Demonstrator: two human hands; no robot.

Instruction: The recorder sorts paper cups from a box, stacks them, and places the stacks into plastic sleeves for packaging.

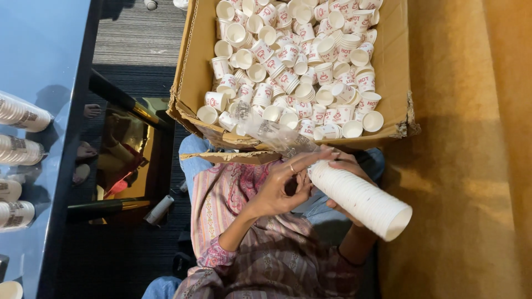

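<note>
Presently we hold one nested stack of white paper cups [360, 200] over our lap, just below the near edge of the cardboard box [390, 66]. Our right hand [346, 171] cups it from beneath, fingers curled around it. Our left hand [280, 185] pinches the clear plastic sleeve [271, 132] at the stack's end. Loose printed cups [293, 61] fill the box.

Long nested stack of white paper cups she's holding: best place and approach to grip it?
Wrap the cup stack around its mid-length from below, as the right hand cradles it. It lies tilted and long, so an end grip risks sagging or separating. The left hand steadies the bagged end.
</note>
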